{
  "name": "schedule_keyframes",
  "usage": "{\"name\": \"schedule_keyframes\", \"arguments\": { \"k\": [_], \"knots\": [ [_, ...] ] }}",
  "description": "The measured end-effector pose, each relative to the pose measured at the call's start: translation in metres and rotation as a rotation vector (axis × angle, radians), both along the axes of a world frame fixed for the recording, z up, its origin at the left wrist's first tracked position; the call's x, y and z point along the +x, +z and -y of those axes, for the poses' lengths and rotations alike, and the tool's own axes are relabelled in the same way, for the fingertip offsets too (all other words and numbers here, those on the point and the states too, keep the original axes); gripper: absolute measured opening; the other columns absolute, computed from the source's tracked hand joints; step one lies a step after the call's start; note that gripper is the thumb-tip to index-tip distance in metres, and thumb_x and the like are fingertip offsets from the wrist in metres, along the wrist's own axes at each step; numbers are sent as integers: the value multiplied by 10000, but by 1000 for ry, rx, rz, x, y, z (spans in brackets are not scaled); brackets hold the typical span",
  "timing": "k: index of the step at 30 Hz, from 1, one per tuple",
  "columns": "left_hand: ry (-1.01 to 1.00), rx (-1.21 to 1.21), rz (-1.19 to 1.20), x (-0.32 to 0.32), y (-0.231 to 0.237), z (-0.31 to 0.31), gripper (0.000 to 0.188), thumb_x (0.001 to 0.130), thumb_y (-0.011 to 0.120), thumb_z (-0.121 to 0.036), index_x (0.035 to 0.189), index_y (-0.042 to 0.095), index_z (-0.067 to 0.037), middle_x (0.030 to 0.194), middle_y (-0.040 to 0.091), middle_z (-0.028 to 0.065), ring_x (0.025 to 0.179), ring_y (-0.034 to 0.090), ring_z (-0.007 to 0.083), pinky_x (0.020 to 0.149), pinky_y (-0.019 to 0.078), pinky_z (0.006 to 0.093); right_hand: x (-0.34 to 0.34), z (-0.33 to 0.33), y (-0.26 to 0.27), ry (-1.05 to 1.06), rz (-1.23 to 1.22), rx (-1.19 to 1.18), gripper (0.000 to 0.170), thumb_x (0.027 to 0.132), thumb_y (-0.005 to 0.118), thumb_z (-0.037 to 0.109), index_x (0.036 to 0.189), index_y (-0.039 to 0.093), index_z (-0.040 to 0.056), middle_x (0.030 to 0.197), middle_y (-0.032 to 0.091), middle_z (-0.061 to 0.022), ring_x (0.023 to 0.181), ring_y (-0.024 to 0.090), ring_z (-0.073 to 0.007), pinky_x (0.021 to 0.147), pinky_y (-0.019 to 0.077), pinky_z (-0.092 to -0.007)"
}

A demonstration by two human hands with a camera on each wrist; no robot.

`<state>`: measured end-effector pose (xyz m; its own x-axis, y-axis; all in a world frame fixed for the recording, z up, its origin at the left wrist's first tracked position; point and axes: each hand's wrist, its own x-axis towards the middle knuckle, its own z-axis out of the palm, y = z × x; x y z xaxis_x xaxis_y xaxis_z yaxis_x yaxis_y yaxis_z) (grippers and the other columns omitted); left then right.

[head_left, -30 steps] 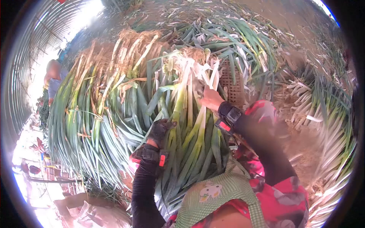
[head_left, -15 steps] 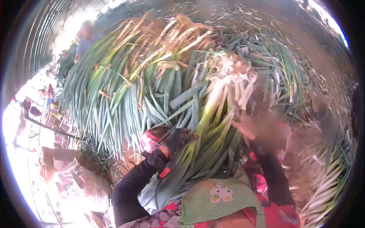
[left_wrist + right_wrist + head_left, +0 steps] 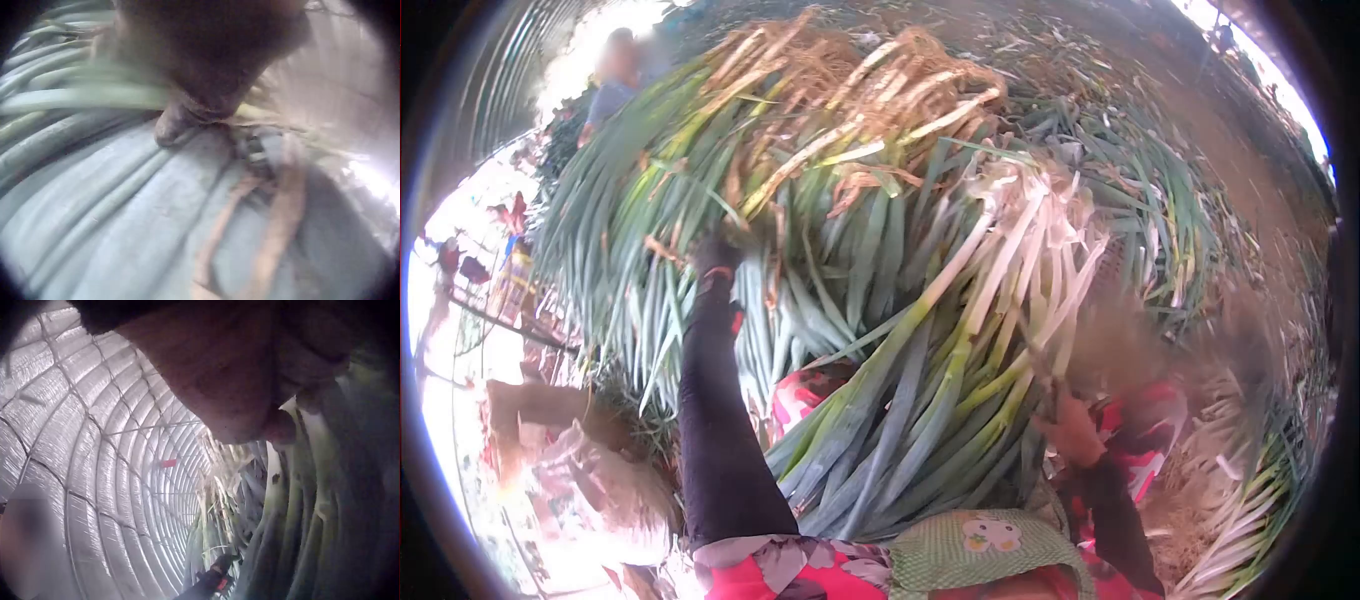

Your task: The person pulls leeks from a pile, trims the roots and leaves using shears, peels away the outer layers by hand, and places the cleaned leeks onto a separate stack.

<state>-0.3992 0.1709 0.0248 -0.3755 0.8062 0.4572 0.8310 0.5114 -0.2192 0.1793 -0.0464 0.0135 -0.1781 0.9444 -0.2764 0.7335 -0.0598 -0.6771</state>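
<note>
In the head view, my left hand (image 3: 718, 255), in a dark glove, reaches into a big heap of green onions (image 3: 850, 250) with dry brown roots. Its thumb (image 3: 170, 128) lies against the broad leaves (image 3: 125, 200) in the left wrist view; I cannot tell whether the fingers close round a stalk. My bare right hand (image 3: 1072, 432) has curled fingers and holds a thin greyish-brown tool (image 3: 1038, 362), partly blurred. Just left of it, a bunch of peeled green onions (image 3: 990, 310) with white ends slopes across the lap.
Several more green onions (image 3: 1250, 520) with white stems lie at the right. A pale sack (image 3: 600, 490) stands at the lower left, and another person (image 3: 612, 80) is beyond the heap. Ribbed sheeting (image 3: 119, 456) curves overhead.
My left hand has let go of the peeled bunch and moved left to the heap. The right hand has come down from the white stems toward the body. The head view has shifted.
</note>
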Motion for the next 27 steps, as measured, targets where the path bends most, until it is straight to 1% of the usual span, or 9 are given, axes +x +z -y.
{"name": "schedule_keyframes", "arguments": {
  "k": [7,12,14,17,18,19,22,23,27],
  "knots": [
    [-484,-356,270,10,6,12,448,722,645,-463,1027,608,-137,854,643,140,765,634,326,672,501,426,-2,-7,-9,50,19,5,732,781,636,248,1287,226,-85,902,546,-329,893,529,-476,746,437,-461],
    [-980,-507,1492,141,57,66,240,827,549,-156,1016,609,-21,984,644,133,968,607,274,873,451,409,0,-13,-7,-7,-101,91,726,771,643,280,1284,263,-67,931,547,-329,911,530,-471,771,434,-453],
    [-1071,-614,1453,195,79,71,298,818,494,-97,1086,624,-81,1104,622,91,1101,534,244,1026,325,384,7,-16,-9,-65,-193,178,676,767,645,294,1233,322,-74,992,542,-326,963,533,-441,793,433,-435],
    [-1629,-504,266,280,99,65,353,842,596,-178,1094,554,66,1133,579,187,1061,551,250,945,400,371,15,-15,4,-241,-217,110,553,780,651,254,1164,372,-32,965,565,-261,930,566,-393,801,427,-408],
    [-1467,-497,878,317,85,75,410,817,632,-221,1109,560,58,1130,580,186,1029,557,246,927,401,345,16,-6,10,-157,-261,204,553,785,642,261,1159,357,-30,973,559,-277,945,554,-414,801,421,-422],
    [-1375,-560,960,335,54,71,346,825,595,-195,1093,582,23,1110,593,168,1007,564,248,904,417,343,15,4,15,-118,-219,154,558,788,638,267,1163,349,-29,968,557,-285,943,552,-420,797,421,-427],
    [-1315,-699,760,338,-62,50,262,847,481,-117,1045,649,-83,1051,632,114,940,586,256,834,463,336,28,30,20,-95,-38,49,569,800,618,297,1152,320,-35,918,552,-315,900,542,-455,763,428,-459],
    [-1651,-556,329,338,-60,51,239,837,509,-140,1010,657,-68,1022,644,111,914,597,255,815,473,328,35,34,19,-139,-53,46,570,797,621,298,1144,320,-38,907,552,-316,890,544,-458,757,430,-464],
    [-1234,-624,464,338,-45,77,246,799,580,-222,954,657,-48,905,662,112,849,621,276,788,480,337,32,56,9,-36,-107,29,544,782,632,281,1088,328,-51,875,550,-322,860,549,-464,741,435,-482]
  ]
}}
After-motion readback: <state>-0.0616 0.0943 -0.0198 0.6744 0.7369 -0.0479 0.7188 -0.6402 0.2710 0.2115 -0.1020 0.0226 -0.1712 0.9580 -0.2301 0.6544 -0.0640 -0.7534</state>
